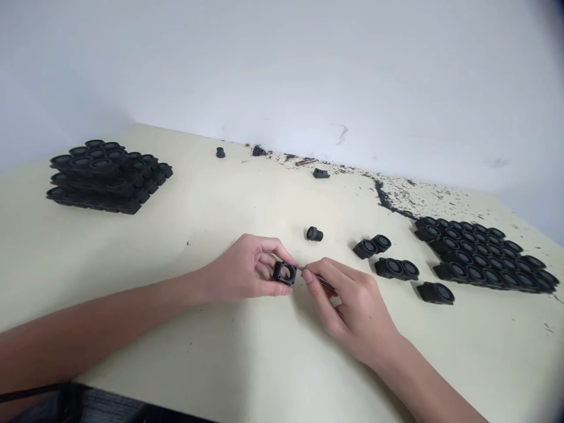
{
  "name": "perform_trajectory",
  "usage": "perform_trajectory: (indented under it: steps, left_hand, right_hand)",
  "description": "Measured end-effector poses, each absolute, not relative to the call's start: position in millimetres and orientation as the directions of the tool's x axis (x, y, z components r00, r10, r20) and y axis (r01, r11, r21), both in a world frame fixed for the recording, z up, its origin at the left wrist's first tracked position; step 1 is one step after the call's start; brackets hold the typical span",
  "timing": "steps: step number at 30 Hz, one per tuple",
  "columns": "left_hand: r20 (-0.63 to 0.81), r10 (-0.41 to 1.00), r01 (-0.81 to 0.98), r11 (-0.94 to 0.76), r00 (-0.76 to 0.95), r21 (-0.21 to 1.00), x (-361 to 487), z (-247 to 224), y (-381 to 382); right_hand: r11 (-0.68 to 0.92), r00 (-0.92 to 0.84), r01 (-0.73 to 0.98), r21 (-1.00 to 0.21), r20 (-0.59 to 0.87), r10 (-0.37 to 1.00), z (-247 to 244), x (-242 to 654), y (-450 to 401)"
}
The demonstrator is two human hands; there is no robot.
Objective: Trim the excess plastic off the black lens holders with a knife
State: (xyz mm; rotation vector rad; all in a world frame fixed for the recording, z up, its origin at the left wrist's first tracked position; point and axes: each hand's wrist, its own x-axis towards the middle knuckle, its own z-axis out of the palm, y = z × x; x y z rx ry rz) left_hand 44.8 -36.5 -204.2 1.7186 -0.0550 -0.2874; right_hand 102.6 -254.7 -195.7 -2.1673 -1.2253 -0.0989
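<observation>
Between the thumb and fingers of my left hand [259, 267] is a small black square part [278, 274] with a round hole through it. My right hand [348, 294] pinches a thin metal tool [325, 283] like a pen, and its tip points at the right edge of the square part. Whether the tip touches the part I cannot tell. Just beyond my hands lies a ribbed black threaded piece [314, 234] on its side. To the right of my right hand are several loose black parts with round openings, one of them a single black part [436, 292].
A stacked block of black round-topped parts [101, 170] stands at the left. Rows of similar parts [480, 252] fill the right side. A small black cylinder [221, 153] and a black bracket-like piece [321, 173] lie farther back. Black shavings [385, 197] are strewn along the wall.
</observation>
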Motion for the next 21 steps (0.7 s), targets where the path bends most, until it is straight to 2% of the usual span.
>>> perform_trajectory:
  steps: [6,9,12,17,21]
  left_hand:
    - [-0.152,-0.217,0.118,-0.161,0.964,0.98,45.7,-204.3,-35.4]
    - [-0.118,-0.215,0.103,-0.079,0.969,0.992,48.3,-206.6,-34.5]
    - [-0.05,-0.222,0.047,-0.022,0.974,0.999,51.1,-210.0,-33.8]
    - [0.0,-0.265,-0.018,-0.067,0.964,0.998,53.4,-213.7,-32.8]
    - [0.054,-0.274,-0.077,-0.071,0.96,0.995,56.1,-216.8,-31.9]
  right_hand:
    - [-0.299,0.549,0.768,-0.567,0.341,0.763,-194.7,100.8,-252.5]
    - [-0.308,0.572,0.753,-0.581,0.347,0.744,-195.8,99.4,-252.0]
    - [-0.318,0.583,0.748,-0.583,0.346,0.735,-197.4,98.2,-250.7]
    - [-0.355,0.604,0.76,-0.545,0.388,0.697,-199.5,97.8,-246.5]
    - [-0.355,0.58,0.781,-0.514,0.387,0.716,-200.1,97.4,-244.5]
